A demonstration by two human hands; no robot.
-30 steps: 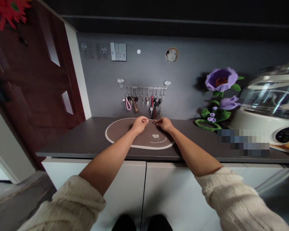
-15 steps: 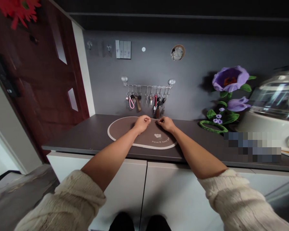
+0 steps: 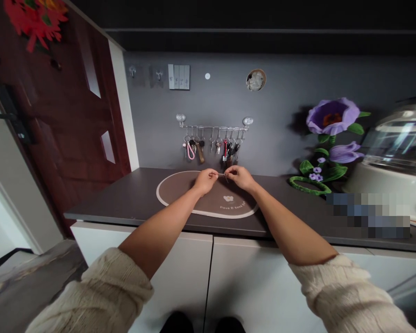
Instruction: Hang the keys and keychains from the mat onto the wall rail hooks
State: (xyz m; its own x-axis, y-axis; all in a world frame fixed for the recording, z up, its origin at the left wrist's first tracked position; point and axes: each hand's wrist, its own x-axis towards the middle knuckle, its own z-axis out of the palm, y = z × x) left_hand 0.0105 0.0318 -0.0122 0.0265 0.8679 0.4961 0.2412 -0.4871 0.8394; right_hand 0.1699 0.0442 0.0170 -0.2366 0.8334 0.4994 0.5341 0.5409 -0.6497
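A: Where are the two hands?
B: Both are over the mat (image 3: 175, 188), near its back rim, with the fingertips almost meeting. The left hand (image 3: 205, 181) is on the left, the right hand (image 3: 241, 178) just beside it.
A: How does the right one stand?
B: Narrow: thumb and fingers pinch a small thing (image 3: 226, 177), thin and dark, part of which pokes out below the fingertips. It is too small to name.
A: And the left?
B: Its thumb and fingertips are drawn into a narrow pinch too, facing the small thing. Whether anything sits in that pinch — I cannot tell.
A: So the small thing is where, exactly?
B: At the right fingertips, in the gap between the hands, above the mat. I can't tell if it touches the mat.
A: What is the mat like?
B: Brown and rounded, with a pale rim, a pale print and some lettering near the front right. It lies on the dark counter (image 3: 107, 194).
A: And behind the hands?
B: A rail (image 3: 213, 127) on the wall, with keys hanging in a row — a pink strap (image 3: 191, 151) to the left, a red tag (image 3: 225, 148) to the right.
A: Further right?
B: A purple flower (image 3: 315, 120) with green leaves, then a pale machine (image 3: 369, 178) with a clear top.
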